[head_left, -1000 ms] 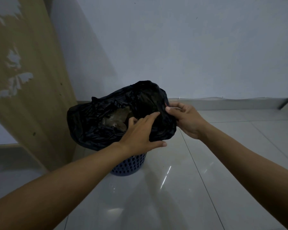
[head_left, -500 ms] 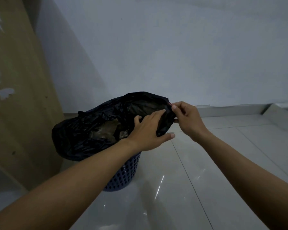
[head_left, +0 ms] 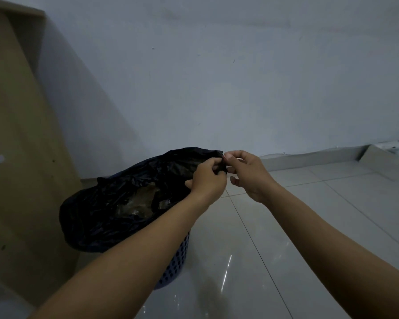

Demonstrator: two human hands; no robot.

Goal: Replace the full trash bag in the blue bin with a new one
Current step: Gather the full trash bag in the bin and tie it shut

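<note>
A black trash bag (head_left: 106, 208) hangs over the rim of a blue perforated bin (head_left: 174, 265) on the tiled floor; only the bin's lower right side shows. Brownish rubbish (head_left: 138, 201) lies inside the open bag. My left hand (head_left: 206, 178) grips the bag's right-hand edge with curled fingers. My right hand (head_left: 247, 173) pinches the same edge just beside it, thumb and forefinger on the black plastic, other fingers loosely spread. The two hands touch at the bag's corner.
A tall wooden cabinet (head_left: 21, 146) stands directly left of the bin. A plain wall (head_left: 217, 88) rises behind it, with a low ledge (head_left: 309, 157) along its foot. Glossy floor tiles (head_left: 286, 249) stretch to the right.
My left hand went from resting flat on the bag to gripping its right edge next to my right hand. The view tilted upward, so the bin sits lower in frame.
</note>
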